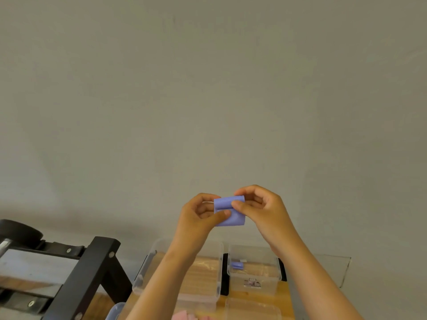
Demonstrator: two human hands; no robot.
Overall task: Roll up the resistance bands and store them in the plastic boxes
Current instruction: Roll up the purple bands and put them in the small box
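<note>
The flat purple rubber resistance band [229,211] is hanging in mid-air above the wooden worktop's [285,296] far edge. The left hand [198,218] is pinching its left edge and the right hand [261,209] is pinching the rolled top, likely to stop the coil springing open.

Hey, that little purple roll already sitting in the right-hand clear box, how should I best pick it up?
Come straight down from above: the box walls block every side. Pinch the rolled purple band across its middle, thumb and finger on opposite curved flanks, so the coil likely stays wound.
</note>
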